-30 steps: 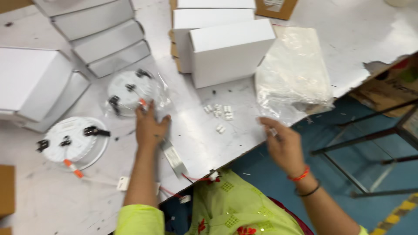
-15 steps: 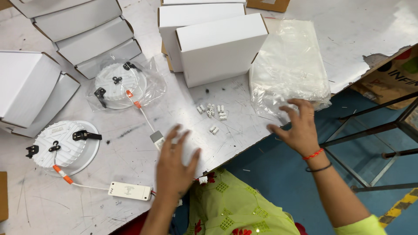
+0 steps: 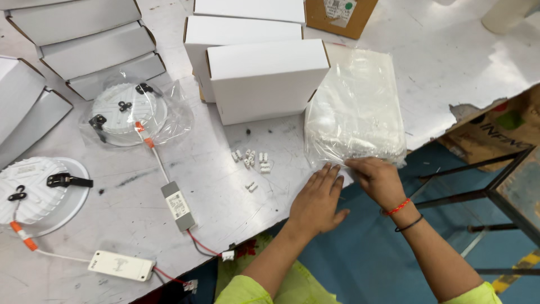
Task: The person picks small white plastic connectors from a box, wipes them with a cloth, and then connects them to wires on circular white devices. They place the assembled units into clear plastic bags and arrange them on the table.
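- Both hands work at the near edge of the clear plastic bag (image 3: 354, 110), which lies flat on the grey worktable (image 3: 450, 67) at about 2 o'clock from the table's near edge
- Left hand (image 3: 318, 197) lies palm down, fingers spread and flat, fingertips touching the bag's near left corner; it clamps nothing
- Right hand (image 3: 378, 177) sits just beside it at 3 o'clock, fingers curled onto the bag's near edge; whether they pinch the film or only press on it cannot be told
- The bag looks filled with many small white pieces, heaped toward the near end; which side its mouth is on cannot be told
- Judged step: getting into the bag, with the opening not yet made
- Next move, as judged, calls for one hand to pin the film while the other lifts a single layer; the thin film may slip, and the bag sits close to the table edge, so pieces could spill
- A loose cluster of small white connectors (image 3: 252, 163) lies at 9 o'clock from the left hand, apart from it
- White cardboard boxes (image 3: 264, 84) stand at 11 o'clock, touching the bag's left side
- Round white lamp in a plastic sleeve (image 3: 130, 112) and its grey driver (image 3: 178, 205) lie well apart at 9 to 10 o'clock
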